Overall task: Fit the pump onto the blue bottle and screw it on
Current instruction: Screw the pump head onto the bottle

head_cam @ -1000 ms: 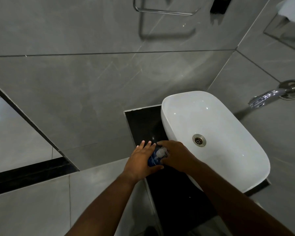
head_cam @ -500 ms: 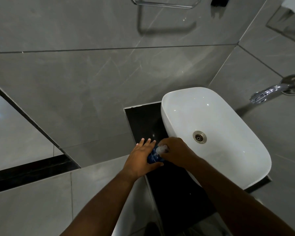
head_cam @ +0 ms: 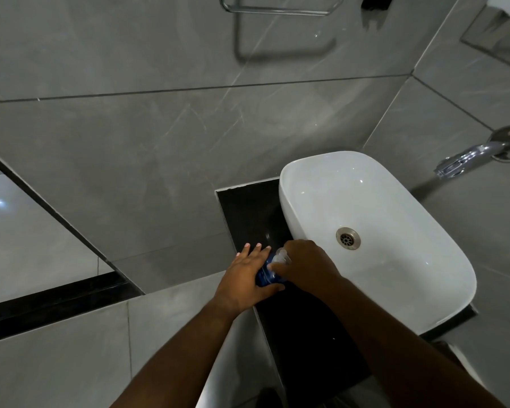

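Note:
The blue bottle (head_cam: 266, 274) stands on the black counter (head_cam: 245, 207) just left of the sink, mostly hidden between my hands. My left hand (head_cam: 246, 276) wraps its side, thumb across the front and fingers stretched behind it. A clear white pump (head_cam: 281, 256) sits on top of the bottle. My right hand (head_cam: 304, 267) closes over the pump from the right, covering most of it. Whether the pump's collar is threaded on is hidden.
A white basin (head_cam: 395, 207) with a metal drain (head_cam: 348, 237) fills the counter to the right of the hands. A chrome tap (head_cam: 465, 159) juts from the right wall. A towel rail (head_cam: 277, 8) hangs high on the grey tiled wall.
Both hands stay on the bottle and pump. My right hand has turned slightly on the pump. The view has drifted a little, so the sink sits lower and farther right.

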